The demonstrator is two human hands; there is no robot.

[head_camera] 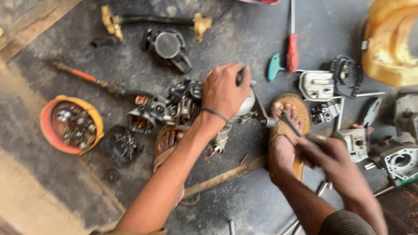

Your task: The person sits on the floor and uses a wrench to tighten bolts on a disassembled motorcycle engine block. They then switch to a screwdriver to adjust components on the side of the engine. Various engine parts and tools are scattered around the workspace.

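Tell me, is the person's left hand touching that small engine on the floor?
Touching. The head view shows the left hand pressed down on top of the small engine, fingers curled over its rounded metal end, with no gap visible between them.

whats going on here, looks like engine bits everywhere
A person sits on a dark floor with a small engine between their sandalled feet. The left hand presses down on its top, steadying it. The right hand holds a slim metal tool angled toward the engine's side. Loose parts, a red-handled screwdriver and an orange bowl of small pieces lie around.
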